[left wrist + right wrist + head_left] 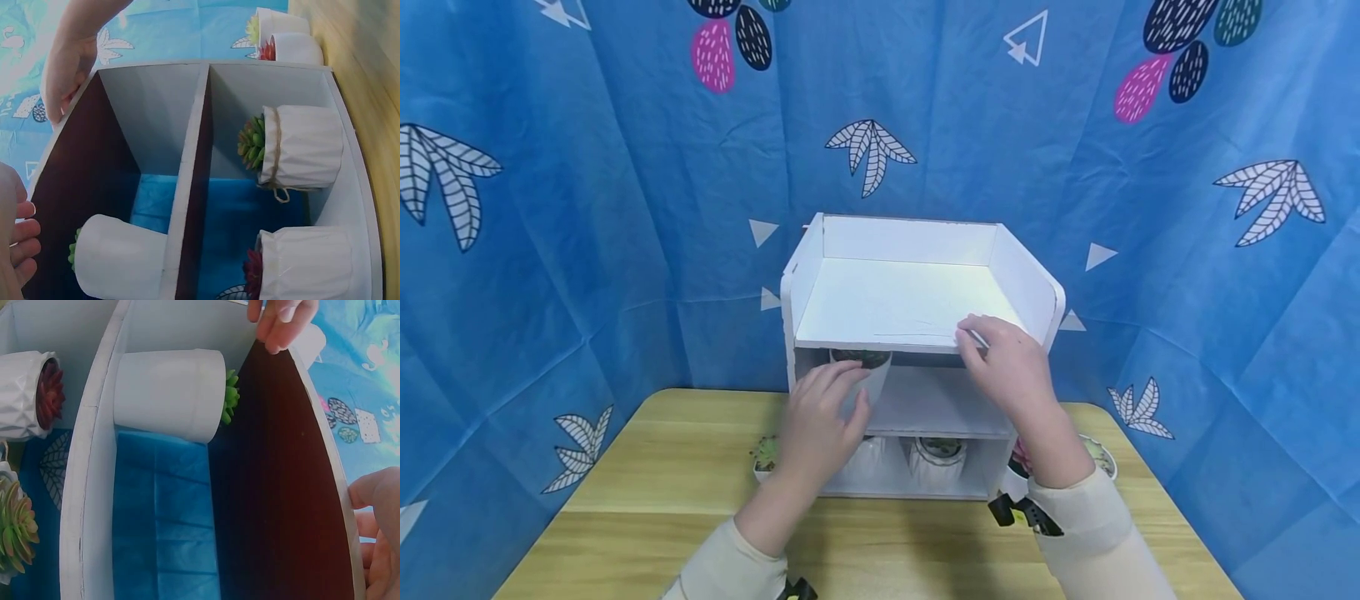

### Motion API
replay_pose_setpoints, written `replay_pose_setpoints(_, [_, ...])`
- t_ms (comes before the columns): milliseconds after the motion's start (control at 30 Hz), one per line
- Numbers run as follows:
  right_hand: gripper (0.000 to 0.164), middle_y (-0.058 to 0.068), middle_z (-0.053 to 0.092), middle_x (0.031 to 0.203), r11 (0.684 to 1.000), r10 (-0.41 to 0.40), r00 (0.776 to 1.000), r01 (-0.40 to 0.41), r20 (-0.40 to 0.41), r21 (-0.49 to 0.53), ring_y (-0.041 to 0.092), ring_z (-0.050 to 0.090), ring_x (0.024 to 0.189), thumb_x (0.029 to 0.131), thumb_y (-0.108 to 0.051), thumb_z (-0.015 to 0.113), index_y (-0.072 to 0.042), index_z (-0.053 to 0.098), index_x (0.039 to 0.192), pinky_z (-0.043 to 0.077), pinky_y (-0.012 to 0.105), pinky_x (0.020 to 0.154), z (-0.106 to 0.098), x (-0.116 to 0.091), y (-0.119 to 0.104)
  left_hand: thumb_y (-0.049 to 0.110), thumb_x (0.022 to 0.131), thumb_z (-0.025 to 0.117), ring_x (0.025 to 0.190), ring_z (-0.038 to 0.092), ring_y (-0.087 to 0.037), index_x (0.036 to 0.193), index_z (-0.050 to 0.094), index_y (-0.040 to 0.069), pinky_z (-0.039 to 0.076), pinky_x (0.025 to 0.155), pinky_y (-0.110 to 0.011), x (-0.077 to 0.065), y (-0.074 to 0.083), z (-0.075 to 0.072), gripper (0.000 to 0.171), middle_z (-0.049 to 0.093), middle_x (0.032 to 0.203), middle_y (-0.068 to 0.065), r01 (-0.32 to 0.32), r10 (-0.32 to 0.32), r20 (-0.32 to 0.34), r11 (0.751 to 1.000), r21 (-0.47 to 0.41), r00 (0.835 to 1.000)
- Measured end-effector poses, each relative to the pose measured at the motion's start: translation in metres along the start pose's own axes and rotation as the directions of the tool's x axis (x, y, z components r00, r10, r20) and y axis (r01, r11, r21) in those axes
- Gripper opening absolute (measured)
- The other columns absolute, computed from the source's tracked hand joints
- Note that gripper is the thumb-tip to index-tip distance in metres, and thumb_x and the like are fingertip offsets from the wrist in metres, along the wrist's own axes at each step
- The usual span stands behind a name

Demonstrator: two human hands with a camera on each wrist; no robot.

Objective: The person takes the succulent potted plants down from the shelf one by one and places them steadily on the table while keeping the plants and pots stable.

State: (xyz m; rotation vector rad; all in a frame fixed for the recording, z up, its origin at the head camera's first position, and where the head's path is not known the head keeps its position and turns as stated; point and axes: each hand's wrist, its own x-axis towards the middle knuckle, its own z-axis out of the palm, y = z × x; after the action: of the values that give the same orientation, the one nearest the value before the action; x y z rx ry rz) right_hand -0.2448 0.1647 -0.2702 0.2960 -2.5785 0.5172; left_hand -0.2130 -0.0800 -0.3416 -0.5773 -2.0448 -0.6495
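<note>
A white shelf unit [910, 300] stands on the table. My right hand [1011, 371] rests its fingertips on the front edge of the top board, near the right side. Before the middle shelf's left part hovers my left hand [823, 425], fingers loosely bent and holding nothing. Just behind it on that shelf is a plain white pot [172, 394] with a green succulent [230, 397]. Two white pots share the bottom shelf: one tied with twine [303, 147] around a green succulent [252, 144], the other ridged [306, 262] with a dark red succulent [253, 275].
A potted green plant [766, 452] stands left of the unit. On its right are a pot with a pink-red plant [1017, 479] and a round white pot [1103, 457] with greenery. A patterned blue cloth [700, 208] hangs behind the wooden table [625, 483].
</note>
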Motion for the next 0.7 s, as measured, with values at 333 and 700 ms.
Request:
replay_pose_setpoints(333, [0.038, 0.011, 0.065, 0.132, 1.0, -0.017, 1.0, 0.017, -0.015, 0.002, 0.033, 0.056, 0.128, 0.102, -0.038, 0.051, -0.014, 0.07, 0.124, 0.045, 0.055, 0.103, 0.0, 0.0, 0.0, 0.014, 0.09, 0.064, 0.114, 0.061, -0.029, 0.115, 0.071, 0.007, 0.049, 0.099, -0.044, -0.003, -0.002, 0.008, 0.027, 0.068, 0.119, -0.009, 0.093, -0.093, 0.013, 0.996, 0.0, 0.996])
replay_pose_setpoints(700, [0.036, 0.011, 0.066, 0.13, 1.0, -0.023, 0.999, 0.023, -0.025, -0.005, 0.032, 0.057, 0.127, 0.102, -0.037, 0.052, -0.014, 0.07, 0.123, 0.046, 0.055, 0.103, 0.002, -0.001, 0.001, 0.015, 0.088, 0.069, 0.111, 0.059, -0.033, 0.118, 0.067, 0.004, 0.049, 0.097, -0.046, -0.003, -0.005, 0.02, 0.032, 0.065, 0.117, -0.013, 0.194, -0.194, 0.018, 0.981, 0.003, 0.981])
